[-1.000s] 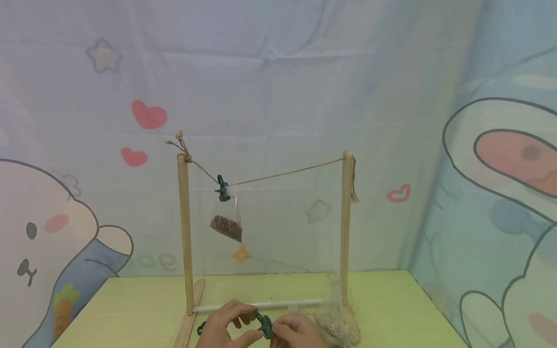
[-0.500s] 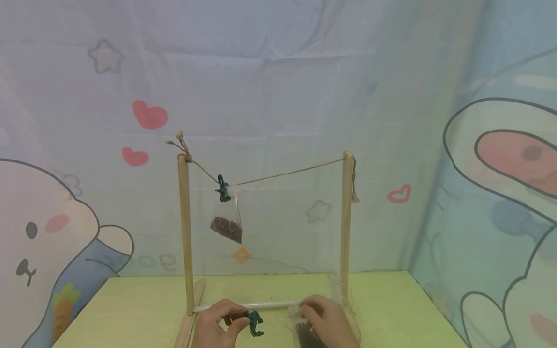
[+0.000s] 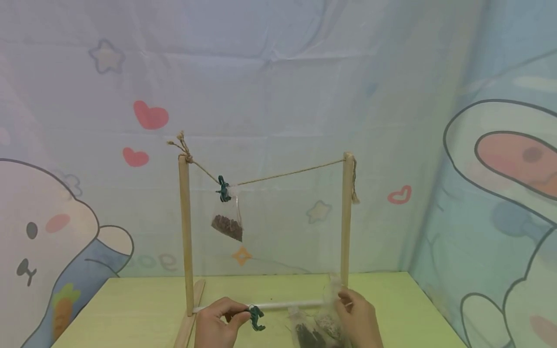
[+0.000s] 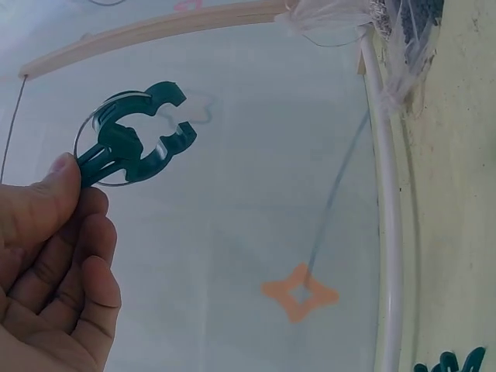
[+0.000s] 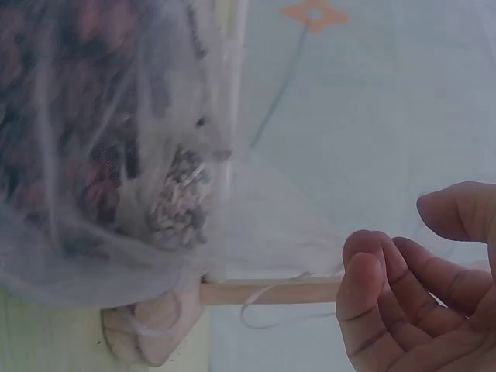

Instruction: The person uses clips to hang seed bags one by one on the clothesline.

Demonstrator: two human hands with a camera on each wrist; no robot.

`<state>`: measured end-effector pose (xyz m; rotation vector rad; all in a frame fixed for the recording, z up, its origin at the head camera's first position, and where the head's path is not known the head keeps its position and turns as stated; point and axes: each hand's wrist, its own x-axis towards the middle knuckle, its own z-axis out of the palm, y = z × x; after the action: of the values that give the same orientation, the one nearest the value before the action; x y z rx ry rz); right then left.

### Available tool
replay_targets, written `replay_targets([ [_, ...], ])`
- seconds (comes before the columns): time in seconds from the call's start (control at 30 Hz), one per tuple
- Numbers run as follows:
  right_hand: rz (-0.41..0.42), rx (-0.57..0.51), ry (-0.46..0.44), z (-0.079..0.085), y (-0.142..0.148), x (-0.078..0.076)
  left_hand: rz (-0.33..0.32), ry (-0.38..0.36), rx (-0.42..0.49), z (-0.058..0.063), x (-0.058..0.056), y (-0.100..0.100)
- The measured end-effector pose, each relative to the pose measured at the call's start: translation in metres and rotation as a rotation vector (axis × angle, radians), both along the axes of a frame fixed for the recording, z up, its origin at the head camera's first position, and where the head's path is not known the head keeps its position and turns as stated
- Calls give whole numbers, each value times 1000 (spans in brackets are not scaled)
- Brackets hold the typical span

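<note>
Thumb and fingers of my left hand (image 3: 219, 323) pinch the handles of a dark green plant clip (image 4: 120, 143). Its two curved arms stand slightly apart, pointing away from the hand. At the right, my right hand (image 3: 359, 316) is beside the tall see-through top of a bag of pale bits (image 3: 327, 325); in the right wrist view a gap shows between thumb and fingers. A clear bag with dark contents (image 3: 309, 334) lies in front of that one. Another green clip (image 3: 224, 189) fastens a sachet of brown pieces (image 3: 227, 227) to the rope.
Twine rope (image 3: 291, 172) sags between a left wooden post (image 3: 185, 237) and a right wooden post (image 3: 345, 222). A white rod (image 3: 296, 304) joins their bases across the yellow-green table (image 3: 130, 309). More green clips (image 4: 457, 361) lie on the table near my left hand.
Both hands were together at the clip; my right hand left it, went to the dark bag, then moved right to the taller bag. My left hand kept the clip.
</note>
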<state>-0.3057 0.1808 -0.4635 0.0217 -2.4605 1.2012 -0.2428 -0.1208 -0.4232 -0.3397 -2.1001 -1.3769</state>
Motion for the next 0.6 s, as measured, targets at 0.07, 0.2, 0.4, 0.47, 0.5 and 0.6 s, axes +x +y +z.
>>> replay_targets([
  [0.07,-13,3,-8,-4,2,-3,2,-46,8,0,0,-1],
  [0.2,-17,20,-25,-12,7,-8,4,-117,20,0,-1,-2],
  [0.4,-26,6,-113,-20,7,-14,-11,-161,30,-2,-4,-3],
  [0.47,-21,-27,-157,-22,6,-16,-13,-167,28,-3,-4,-3],
  [0.5,-15,-48,-176,-23,5,-16,-13,-168,27,-4,-4,-3],
  [0.6,3,-101,-217,-24,5,-17,-9,-167,26,-4,-5,-3],
])
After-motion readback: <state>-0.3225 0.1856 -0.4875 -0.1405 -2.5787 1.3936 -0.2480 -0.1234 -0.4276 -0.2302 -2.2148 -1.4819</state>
